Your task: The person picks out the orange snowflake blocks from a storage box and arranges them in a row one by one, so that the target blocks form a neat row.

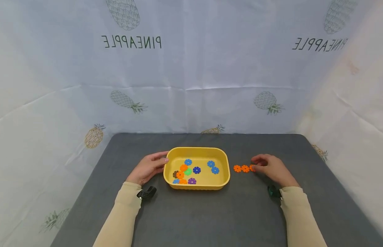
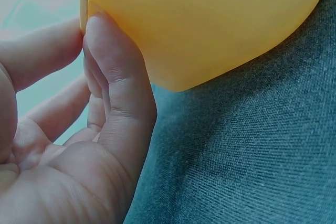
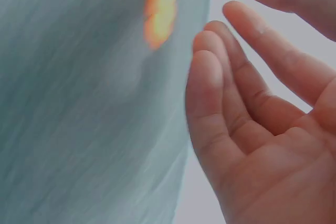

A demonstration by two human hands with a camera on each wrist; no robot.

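Cream sleeves (image 1: 120, 216) come in over the grey table (image 1: 203, 219), each ending near a dark wristband (image 1: 147, 192). Beyond them, the left grip (image 1: 149, 168) pinches the left rim of the yellow plastic tray (image 1: 196, 187), thumb and fingers closed on its edge. The right grip (image 1: 273, 168) is loosely bent, thumb apart from the fingertips, beside the right end of a row of orange notched discs (image 1: 245, 168). Three show, lying on the table to the right of the tray; whether the hand touches the last, partly hidden one, I cannot tell.

Inside the tray, nearest its front wall, lies a purple disc (image 1: 192, 181), with mixed orange, brown, green and blue discs (image 1: 180, 175) heaped at the left. A dark blue disc (image 1: 196, 170) sits just beside them; farther right, two lighter blue discs (image 1: 215, 170) touch. Behind the table hangs a pale cloth (image 1: 210, 68) printed with pineapples and mirrored lettering.
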